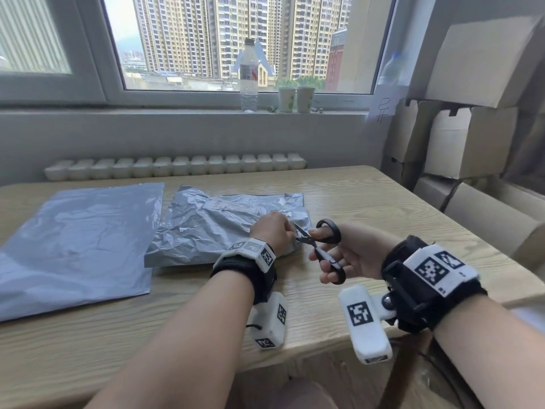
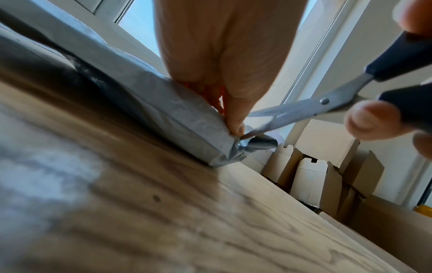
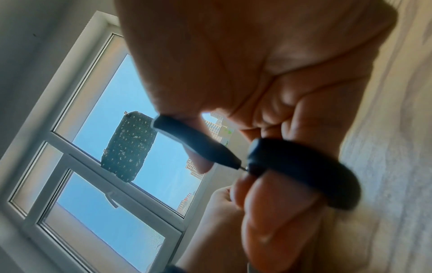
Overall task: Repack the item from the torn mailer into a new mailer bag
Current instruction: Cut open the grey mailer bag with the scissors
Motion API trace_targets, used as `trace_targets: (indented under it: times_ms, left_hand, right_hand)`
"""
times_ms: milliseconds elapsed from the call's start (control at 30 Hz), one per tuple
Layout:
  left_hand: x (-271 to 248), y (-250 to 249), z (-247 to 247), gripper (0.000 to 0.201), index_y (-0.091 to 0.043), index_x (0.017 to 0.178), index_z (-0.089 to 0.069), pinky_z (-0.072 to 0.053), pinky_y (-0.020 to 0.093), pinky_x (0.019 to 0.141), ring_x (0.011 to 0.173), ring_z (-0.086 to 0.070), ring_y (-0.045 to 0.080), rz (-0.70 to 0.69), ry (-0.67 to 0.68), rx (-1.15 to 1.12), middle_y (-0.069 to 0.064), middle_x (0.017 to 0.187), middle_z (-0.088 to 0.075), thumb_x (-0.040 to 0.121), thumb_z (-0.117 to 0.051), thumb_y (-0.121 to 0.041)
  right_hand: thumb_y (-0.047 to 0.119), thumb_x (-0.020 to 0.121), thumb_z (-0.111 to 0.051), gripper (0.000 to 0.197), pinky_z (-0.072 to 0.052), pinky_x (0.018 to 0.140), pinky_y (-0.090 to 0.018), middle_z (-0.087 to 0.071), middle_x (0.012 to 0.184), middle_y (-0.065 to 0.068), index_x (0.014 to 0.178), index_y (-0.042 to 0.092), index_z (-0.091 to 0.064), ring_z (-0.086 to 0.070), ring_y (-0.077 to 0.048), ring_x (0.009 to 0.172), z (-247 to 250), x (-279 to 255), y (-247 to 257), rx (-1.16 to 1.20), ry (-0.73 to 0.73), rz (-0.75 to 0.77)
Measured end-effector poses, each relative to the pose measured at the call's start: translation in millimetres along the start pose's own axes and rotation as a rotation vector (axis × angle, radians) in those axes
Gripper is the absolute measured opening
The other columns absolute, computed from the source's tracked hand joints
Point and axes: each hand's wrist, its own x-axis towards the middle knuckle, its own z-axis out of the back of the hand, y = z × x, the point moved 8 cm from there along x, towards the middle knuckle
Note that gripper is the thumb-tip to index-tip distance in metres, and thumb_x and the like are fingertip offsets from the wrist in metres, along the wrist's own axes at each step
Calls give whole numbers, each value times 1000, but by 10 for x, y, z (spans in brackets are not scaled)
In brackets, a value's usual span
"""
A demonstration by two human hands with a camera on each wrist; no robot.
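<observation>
A crumpled grey mailer (image 1: 212,228) with something bulky inside lies mid-table. A flat new grey mailer bag (image 1: 73,246) lies to its left. My left hand (image 1: 272,231) pinches the near right corner of the crumpled mailer (image 2: 187,120) between thumb and fingers (image 2: 236,118). My right hand (image 1: 348,255) grips black-handled scissors (image 1: 321,246) with thumb and fingers through the loops (image 3: 304,175). The blades (image 2: 280,118) stand apart, their tips at the pinched corner beside my left fingertips. The item inside is hidden.
The wooden table (image 1: 354,196) runs to an edge on the right, with stacked cardboard boxes (image 1: 472,128) beyond it. A water bottle (image 1: 248,75) and two paper cups (image 1: 296,98) stand on the windowsill. A white radiator (image 1: 177,166) sits behind the table.
</observation>
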Motion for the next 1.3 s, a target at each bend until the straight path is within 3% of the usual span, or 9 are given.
trace_targets:
  times_ms: [267, 467, 633, 767, 867, 933, 1067, 1167, 1300]
  left_hand:
    - [-24, 52, 58, 19, -15, 81, -77, -44, 23, 69, 86, -64, 18, 26, -42, -116, 2, 88, -72, 81, -62, -27]
    - [-60, 38, 97, 20, -15, 78, -77, -44, 23, 68, 84, -63, 20, 4, -25, -163, 4, 84, -72, 82, -59, -22]
    - [-73, 75, 127, 17, -17, 83, -75, -47, 24, 77, 92, -62, 18, 16, -54, -186, -1, 92, -71, 79, -60, -25]
    - [-5, 190, 197, 30, -18, 104, -61, -49, 31, 88, 98, -60, 19, 105, -96, -208, 1, 104, -65, 82, -63, -37]
    - [35, 172, 187, 39, -22, 103, -59, -50, 31, 85, 96, -60, 18, 90, -61, -126, -1, 101, -64, 72, -71, -42]
    - [50, 133, 180, 31, -20, 94, -63, -51, 29, 79, 93, -62, 18, 71, -61, -73, 1, 96, -67, 70, -73, -38]
    - [79, 114, 205, 10, -22, 82, -73, -50, 25, 75, 89, -64, 18, 49, -93, -13, -1, 92, -71, 76, -68, -30]
    - [105, 172, 205, 12, -24, 82, -76, -50, 24, 74, 86, -65, 15, 54, -100, -89, -3, 88, -72, 77, -69, -32]
    - [118, 157, 207, 12, -20, 80, -77, -55, 28, 71, 76, -68, 15, -3, -74, -133, -2, 74, -72, 81, -67, -28]
  right_hand:
    - [33, 91, -59, 33, -51, 43, -23, -54, 58, -9, 89, 0, -56, -57, -18, 43, -57, 78, -4, 57, -86, 69]
    - [16, 93, -60, 21, -44, 35, -18, -50, 56, -6, 77, 2, -58, -49, -10, 34, -57, 42, 25, 45, -144, 135]
    - [11, 93, -59, 18, -45, 37, -19, -51, 58, -5, 77, 2, -62, -48, -14, 46, 27, -26, 44, -13, -172, 146]
    - [8, 96, -54, 23, -45, 37, -18, -54, 53, -3, 75, 4, -64, -50, -11, 39, 33, -31, 29, 30, -166, 159]
    - [10, 94, -57, 20, -42, 35, -17, -52, 59, -6, 76, 3, -62, -50, -9, 34, 11, -41, 36, 68, -149, 179]
    - [11, 93, -59, 17, -42, 34, -17, -50, 60, -7, 78, 1, -61, -51, -8, 33, -10, -44, 29, 69, -132, 186]
    - [19, 92, -61, 19, -46, 39, -18, -53, 63, -11, 87, 1, -61, -56, -13, 41, -36, -2, -12, 41, -116, 172]
    - [30, 93, -59, 30, -51, 44, -21, -55, 69, -13, 99, 0, -57, -60, -20, 54, -88, 56, -58, 20, -87, 140]
    - [38, 94, -55, 33, -55, 53, -24, -54, 65, -10, 97, 5, -53, -59, -21, 57, -154, 123, -88, 42, -34, 83]
